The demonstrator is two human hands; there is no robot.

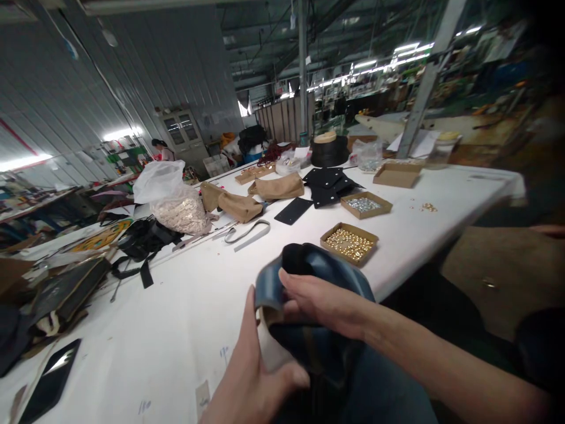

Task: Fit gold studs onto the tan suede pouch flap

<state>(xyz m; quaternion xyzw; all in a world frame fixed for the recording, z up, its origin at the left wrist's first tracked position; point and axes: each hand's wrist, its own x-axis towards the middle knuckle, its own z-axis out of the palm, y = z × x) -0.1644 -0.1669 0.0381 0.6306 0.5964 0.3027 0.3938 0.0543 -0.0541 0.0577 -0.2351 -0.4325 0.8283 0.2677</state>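
A shiny blue bag [269,284] with a dark inside is between my hands, over the near edge of the white table. My left hand [260,371] grips its pale lower side, thumb in front and fingers behind. From the right, my right hand [322,299] holds the blue rim, its thumb on top and its other fingers partly hidden inside the fold. Motion blurs part of the bag. Just beyond it sits a cardboard tray of gold rivets [348,242], and behind that a tray of silver rivets [364,204].
Tan pouches [280,187], black pieces [326,185] and a grey strap [249,237] lie across the white table [176,318]. A bulging plastic bag [180,212] stands at left. Nearer are a dark bag [66,300] and a phone [50,380]. Another person [164,150] is far back.
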